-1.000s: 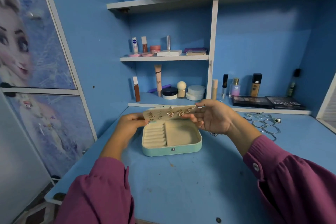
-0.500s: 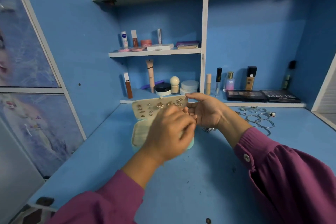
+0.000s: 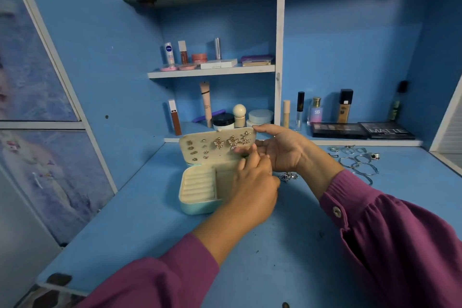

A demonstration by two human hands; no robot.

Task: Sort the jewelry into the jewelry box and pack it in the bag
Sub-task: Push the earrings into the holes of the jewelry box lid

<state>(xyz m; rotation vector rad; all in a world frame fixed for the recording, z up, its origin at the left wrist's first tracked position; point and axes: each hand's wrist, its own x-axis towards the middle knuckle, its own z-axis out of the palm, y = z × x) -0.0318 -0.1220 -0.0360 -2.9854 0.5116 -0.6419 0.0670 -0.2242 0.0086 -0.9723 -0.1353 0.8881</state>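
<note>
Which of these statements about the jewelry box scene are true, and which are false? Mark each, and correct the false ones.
1. The jewelry box is closed. False: its lid stands open.
2. Butterfly earrings are pinned inside the lid. True.
3. The bangles lie inside the box. False: they lie on the table, right of the right hand.
4. The left hand reaches over the box. True.
5. The box's ring-roll slots hold rings. False: they look empty.

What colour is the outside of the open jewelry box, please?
Pale mint green outside on the jewelry box, cream lining; head view.
</note>
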